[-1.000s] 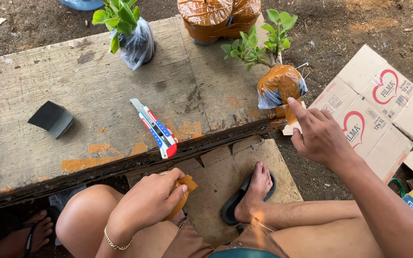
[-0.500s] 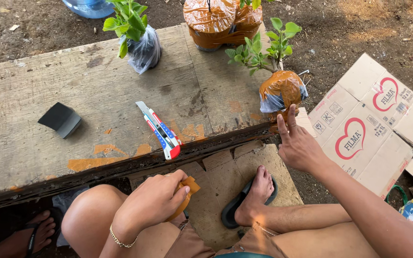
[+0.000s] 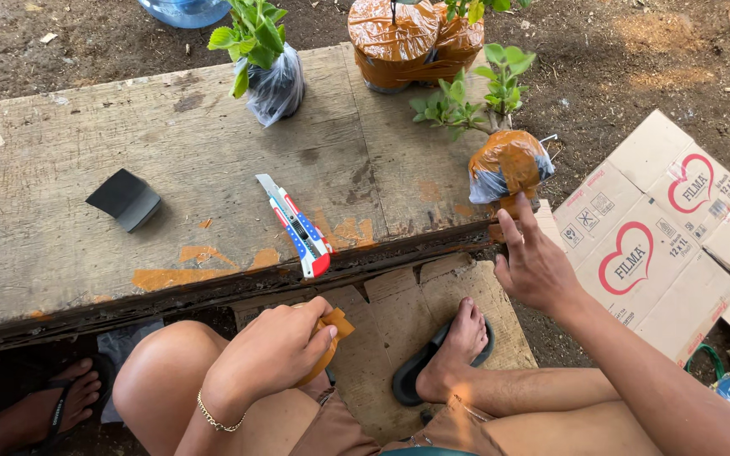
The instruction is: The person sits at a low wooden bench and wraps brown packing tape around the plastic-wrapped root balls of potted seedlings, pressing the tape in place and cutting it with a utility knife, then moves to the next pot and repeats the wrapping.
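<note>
Seated at a weathered grey wooden board (image 3: 171, 211) laid low over bare soil, we work with both hands below its near edge. Our left hand (image 3: 268, 355) rests on the left knee just under the board's front edge, fingers curled tight around a roll of orange-brown tape (image 3: 329, 333), most of it hidden in the grip, so we can only guess its full shape. Our right hand (image 3: 534, 266) hovers at the board's right corner, fingers spread apart and holding nothing, the fingertips just beside a small leafy seedling whose root ball is wrapped in orange-brown tape and clear plastic (image 3: 509, 162). On the board, near its front edge, lies a red, white and blue utility knife (image 3: 296, 226), blade end pointing away from us. A folded dark grey sheet (image 3: 125, 199) lies toward the board's left. At the far edge stands a seedling in a clear plastic bag (image 3: 270, 72), with two larger tape-wrapped root balls (image 3: 411, 42) to its right. Off the board's right end lies a flattened brown cardboard box (image 3: 661, 228).
</note>
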A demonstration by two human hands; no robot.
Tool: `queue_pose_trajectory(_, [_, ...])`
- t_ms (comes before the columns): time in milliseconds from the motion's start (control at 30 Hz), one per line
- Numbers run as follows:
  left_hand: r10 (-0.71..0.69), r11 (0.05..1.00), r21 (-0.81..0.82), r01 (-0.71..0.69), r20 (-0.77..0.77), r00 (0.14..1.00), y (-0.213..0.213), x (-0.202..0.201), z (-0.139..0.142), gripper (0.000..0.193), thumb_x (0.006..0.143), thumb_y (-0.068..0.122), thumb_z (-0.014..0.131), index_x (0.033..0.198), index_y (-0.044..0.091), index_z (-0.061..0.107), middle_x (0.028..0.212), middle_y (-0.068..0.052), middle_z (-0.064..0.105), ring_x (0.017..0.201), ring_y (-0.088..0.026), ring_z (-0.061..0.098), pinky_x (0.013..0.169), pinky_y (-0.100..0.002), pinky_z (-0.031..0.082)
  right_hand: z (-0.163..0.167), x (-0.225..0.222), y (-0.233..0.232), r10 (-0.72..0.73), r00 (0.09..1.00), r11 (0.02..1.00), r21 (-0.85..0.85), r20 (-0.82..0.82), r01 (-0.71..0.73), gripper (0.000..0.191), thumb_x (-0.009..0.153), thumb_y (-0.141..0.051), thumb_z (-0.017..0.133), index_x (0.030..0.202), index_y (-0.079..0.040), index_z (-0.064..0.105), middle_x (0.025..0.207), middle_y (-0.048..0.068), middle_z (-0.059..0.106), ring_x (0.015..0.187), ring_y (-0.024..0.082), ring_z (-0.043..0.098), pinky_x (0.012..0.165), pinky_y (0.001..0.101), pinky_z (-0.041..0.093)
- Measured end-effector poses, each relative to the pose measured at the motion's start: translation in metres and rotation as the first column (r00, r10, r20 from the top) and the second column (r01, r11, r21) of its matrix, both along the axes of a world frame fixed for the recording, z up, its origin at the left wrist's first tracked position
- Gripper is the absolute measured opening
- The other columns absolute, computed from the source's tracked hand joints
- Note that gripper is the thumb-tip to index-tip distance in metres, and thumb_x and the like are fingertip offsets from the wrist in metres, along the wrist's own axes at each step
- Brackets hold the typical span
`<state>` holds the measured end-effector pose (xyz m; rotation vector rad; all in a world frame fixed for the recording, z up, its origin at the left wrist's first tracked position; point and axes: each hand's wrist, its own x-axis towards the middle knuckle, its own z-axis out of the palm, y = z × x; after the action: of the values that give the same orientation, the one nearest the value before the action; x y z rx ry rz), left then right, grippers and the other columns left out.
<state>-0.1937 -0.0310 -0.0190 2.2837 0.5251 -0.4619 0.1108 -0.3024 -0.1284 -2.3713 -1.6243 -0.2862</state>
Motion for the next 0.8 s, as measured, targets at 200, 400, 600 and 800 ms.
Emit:
queue_pose_trajectory(200, [0.018, 1.0, -0.014, -0.019, -0.023, 1.0, -0.001, 0.002, 0.005, 0.03, 0.095, 0.034, 0.058, 0.11, 0.009, 0.063, 0.086, -0.018, 0.074, 0.086, -0.039, 0.07, 0.079, -0.05, 0.054, 0.005, 0.007, 0.001, -0.113, 0.992, 0.992, -0.057, 0.059, 0.116, 0.08, 0.084, -0.016, 0.07, 0.15, -0.01, 0.026, 0.146, 0.021, 0.039, 0.097, 0.037, 0.071, 0.055, 0.0383, 0.059])
queue_pose_trajectory(400, [0.025, 1.0, 0.015, -0.025, -0.001, 1.0, 0.001, -0.003, 0.005, 0.028, 0.095, 0.034, 0.058, 0.105, 0.007, 0.061, 0.086, -0.018, 0.073, 0.087, -0.04, 0.069, 0.079, -0.051, 0.053, 0.011, 0.006, -0.01, -0.135, 0.99, 0.982, 0.138, 0.036, 0.129, 0.068, 0.089, -0.018, 0.069, 0.149, -0.005, 0.038, 0.091, 0.012, 0.068, 0.069, 0.026, 0.069, 0.056, 0.0384, 0.054])
queue_pose_trajectory(600, [0.012, 1.0, 0.025, -0.013, 0.018, 1.0, 0.005, -0.006, 0.005, 0.029, 0.095, 0.034, 0.059, 0.104, 0.007, 0.061, 0.086, -0.019, 0.073, 0.087, -0.04, 0.069, 0.079, -0.052, 0.053, -0.007, -0.016, -0.023, 0.167, 0.958, 0.969, -0.216, 0.235, -0.116, 0.046, 0.081, -0.016, 0.07, 0.123, 0.001, 0.068, 0.057, 0.005, 0.065, 0.046, 0.02, 0.062, 0.052, 0.0354, 0.053])
queue_pose_trajectory(800, [0.006, 0.998, -0.058, -0.003, 0.055, 0.998, 0.008, -0.007, 0.011, 0.029, 0.094, 0.033, 0.059, 0.105, 0.007, 0.062, 0.085, -0.018, 0.074, 0.086, -0.04, 0.069, 0.077, -0.051, 0.053, 0.003, -0.044, -0.007, 0.438, 0.899, 0.869, -0.246, -0.022, -0.43, 0.018, 0.081, -0.029, 0.077, 0.077, -0.013, 0.069, 0.055, 0.0, 0.063, 0.047, 0.021, 0.058, 0.053, 0.0368, 0.047])
